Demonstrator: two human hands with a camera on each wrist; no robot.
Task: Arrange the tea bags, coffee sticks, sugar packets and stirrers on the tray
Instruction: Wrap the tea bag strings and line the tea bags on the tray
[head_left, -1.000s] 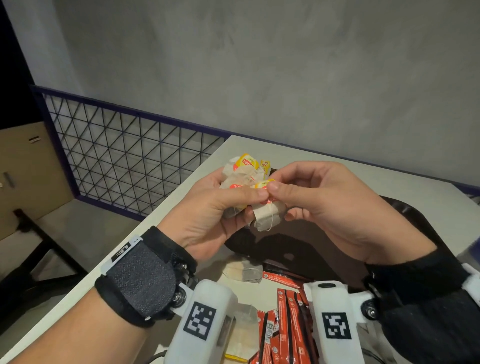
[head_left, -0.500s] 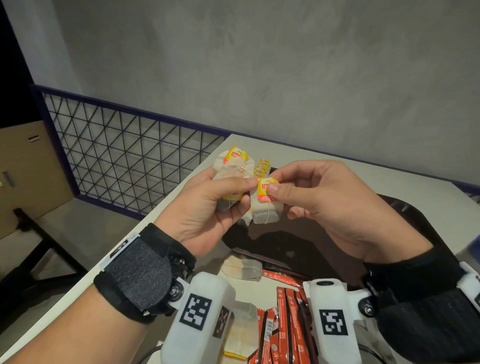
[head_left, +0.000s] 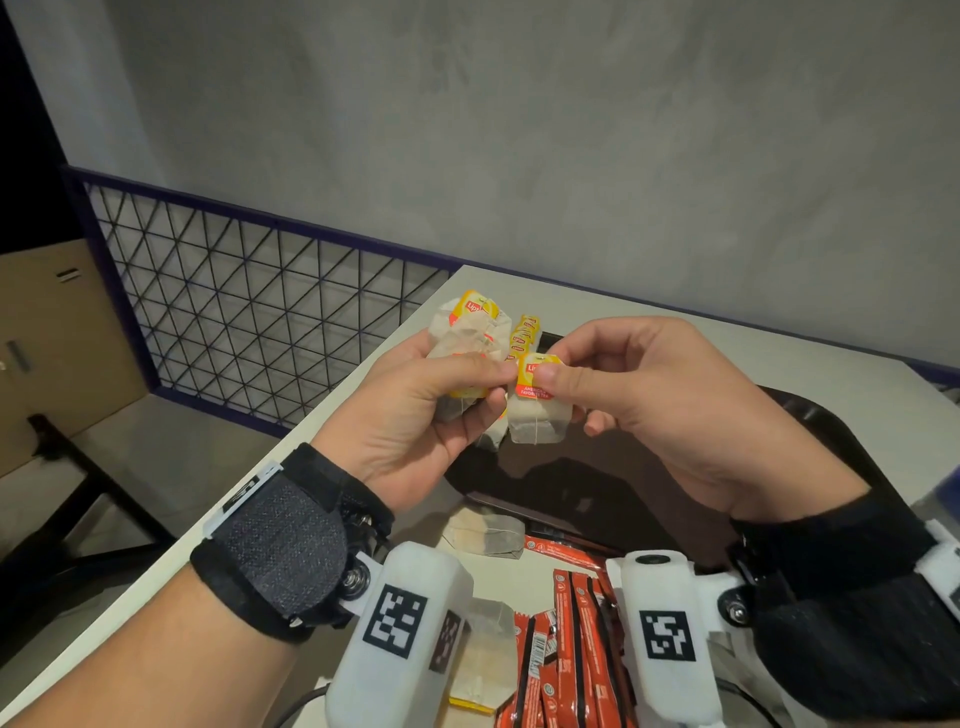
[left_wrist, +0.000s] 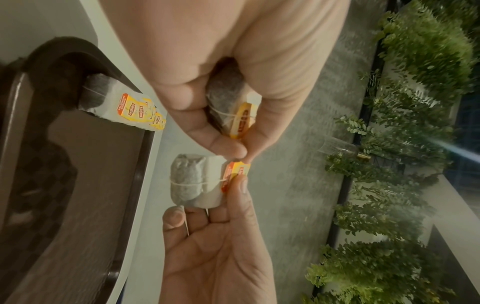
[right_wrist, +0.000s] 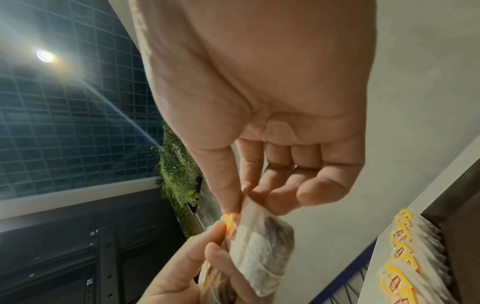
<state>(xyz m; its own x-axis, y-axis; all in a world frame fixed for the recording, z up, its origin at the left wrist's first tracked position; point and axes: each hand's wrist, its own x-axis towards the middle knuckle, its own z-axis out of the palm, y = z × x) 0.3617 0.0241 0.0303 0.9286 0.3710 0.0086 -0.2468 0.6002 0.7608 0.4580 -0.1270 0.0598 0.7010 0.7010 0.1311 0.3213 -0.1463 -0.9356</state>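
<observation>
1. At the bottom centre of the head view, a bundle of red coffee sticks (head_left: 576, 654) lies on the pale surface (head_left: 363, 431), with two loose tea bags (head_left: 485, 535) just beside it toward the left.
2. Above these, mid-frame, sits the dark tray (head_left: 810, 415); its floor shows under both hands.
3. The left hand (head_left: 415, 421) hangs over the tray's left edge, its grip curled round a clump of tea bags (head_left: 470, 332), thumb pressed across the front.
4. The right hand (head_left: 670, 405) is right of it; thumb and forefinger pinch the yellow tag of a single tea bag (head_left: 535, 421), which dangles below. The two thumbs nearly touch.
5. Behind the hands, a row of tea bags (left_wrist: 124, 102) stands along the tray's far corner.
6. Farthest back, upper frame, are a wire mesh railing (head_left: 249, 317) and a grey wall (head_left: 519, 130).
</observation>
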